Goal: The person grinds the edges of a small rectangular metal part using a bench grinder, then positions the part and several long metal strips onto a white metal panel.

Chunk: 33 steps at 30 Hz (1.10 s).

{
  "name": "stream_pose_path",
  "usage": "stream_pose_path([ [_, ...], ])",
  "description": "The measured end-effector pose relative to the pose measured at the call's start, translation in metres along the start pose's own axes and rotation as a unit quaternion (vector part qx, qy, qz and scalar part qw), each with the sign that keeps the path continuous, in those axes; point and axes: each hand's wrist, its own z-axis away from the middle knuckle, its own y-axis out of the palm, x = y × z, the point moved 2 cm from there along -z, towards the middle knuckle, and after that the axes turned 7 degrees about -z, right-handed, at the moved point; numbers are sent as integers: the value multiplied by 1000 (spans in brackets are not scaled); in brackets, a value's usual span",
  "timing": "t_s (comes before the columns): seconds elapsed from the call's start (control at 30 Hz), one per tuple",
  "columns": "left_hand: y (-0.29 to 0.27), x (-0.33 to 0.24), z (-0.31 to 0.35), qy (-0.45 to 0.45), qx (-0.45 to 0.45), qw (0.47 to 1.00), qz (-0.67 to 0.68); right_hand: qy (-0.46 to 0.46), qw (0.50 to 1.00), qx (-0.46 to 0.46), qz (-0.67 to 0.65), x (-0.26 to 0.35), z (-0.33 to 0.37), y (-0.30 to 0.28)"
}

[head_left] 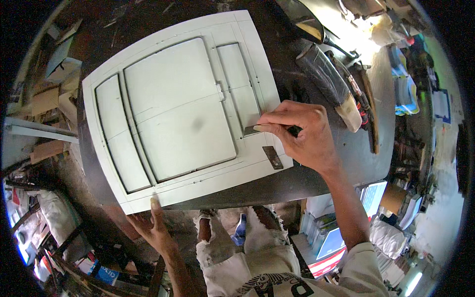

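Observation:
A white flat board [222, 180] lies tilted on the dark table, with thin pencil lines and dark-edged cut outlines around a large middle panel [173, 109] and two narrow side panels. Near its lower left corner, my left hand [157, 231] grips the near edge, thumb on top and fingers partly hidden beneath. My right hand [304, 133] pinches a thin dark flat piece [251, 130] between thumb and fingertips, at the near end of the right narrow panel [239, 79]. A small dark rectangular plate [272, 157] rests on the board just below that hand.
The dark round-edged table [316, 185] carries the board. On its right side lie a brush-like tool with a pale end [349, 114], a long wooden strip [370, 109] and other tools. A bright light shines at the upper right. Boxes and papers [326, 247] stand below the table's right edge.

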Motion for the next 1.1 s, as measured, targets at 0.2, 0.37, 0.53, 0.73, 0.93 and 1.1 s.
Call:
stream_pose_path([
  [0.2,-3,15,-7,49,-11,999,11,-25,999,27,2,0,-4,3],
  [0.37,6,-9,11,120,-138,978,-101,-82,996,-28,-24,4,0,-3],
  [0.53,21,-64,81,235,-18,955,-178,228,834,-190,-466,46,74,0],
  [0.73,92,-130,85,251,166,950,87,260,759,-146,-579,65,92,29],
  [0.93,108,-148,19,407,178,891,-94,23,953,-289,87,2,46,-55],
  [1.1,129,-153,3,509,249,814,-126,23,968,-207,142,-74,3,-94],
])
